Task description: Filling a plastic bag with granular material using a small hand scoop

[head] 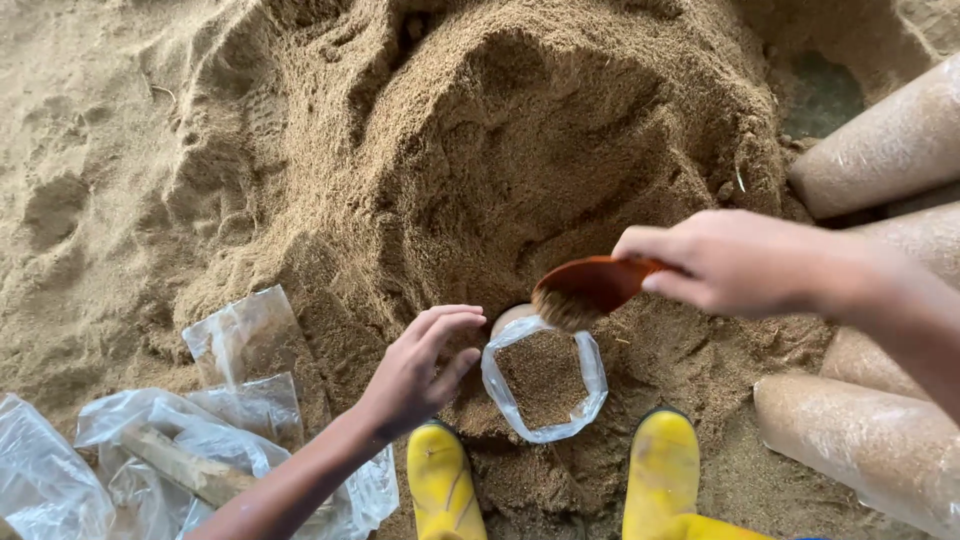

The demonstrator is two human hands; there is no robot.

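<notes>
Holding a reddish-brown scoop (590, 288) by its handle, the right hand (735, 262) is clamped on it and brings a load of sawdust over the clear plastic bag (545, 378) at the lower centre of the frame. The left hand (420, 368) has its fingers apart, just beside the bag's left rim, gripping nothing. To do this well, I judge the scoop should tip low over the mouth, while the left hand keeps the rim wide. Room is narrow: two yellow boots (440, 485) stand just below the bag, the sawdust heap (480, 130) rises behind it, filled bags (870, 440) lie at right, empty bags (240, 400) at lower left.
</notes>
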